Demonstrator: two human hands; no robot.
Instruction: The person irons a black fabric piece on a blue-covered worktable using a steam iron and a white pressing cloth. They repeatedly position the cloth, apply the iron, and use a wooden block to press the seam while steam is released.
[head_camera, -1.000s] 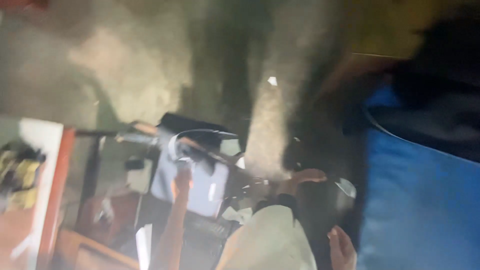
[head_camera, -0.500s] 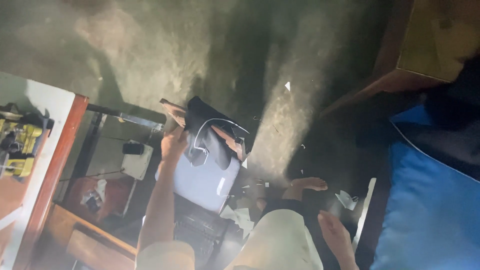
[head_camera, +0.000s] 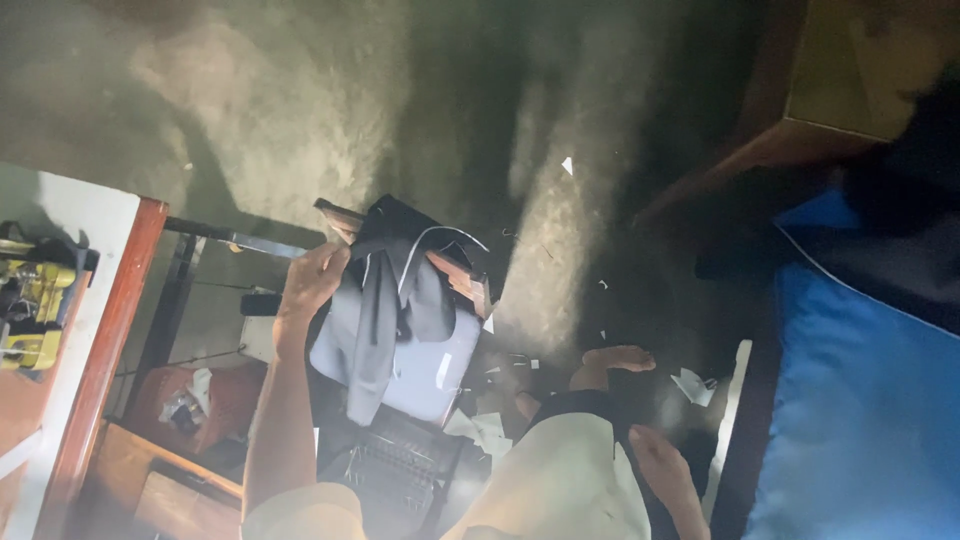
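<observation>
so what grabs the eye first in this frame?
The left hand at centre, gripping a dark grey garment with white edging that drapes over a pale lavender cloth. At right a bright blue fabric sheet fills the corner, and bare feet rest on the scrap-littered concrete floor.

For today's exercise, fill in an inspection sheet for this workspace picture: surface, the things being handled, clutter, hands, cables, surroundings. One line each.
Surface: dusty grey concrete floor, lit in patches.
Things handled: dark grey garment draped over a wooden stool, above a pale grey fabric piece.
Clutter: white fabric scraps scattered on the floor; one larger scrap near a bare foot.
Hands: left hand grips the garment's edge; right hand not in view.
Cables: thin cords under the table, blurred.
Surroundings: red-edged table, red basket, blue cloth.
</observation>
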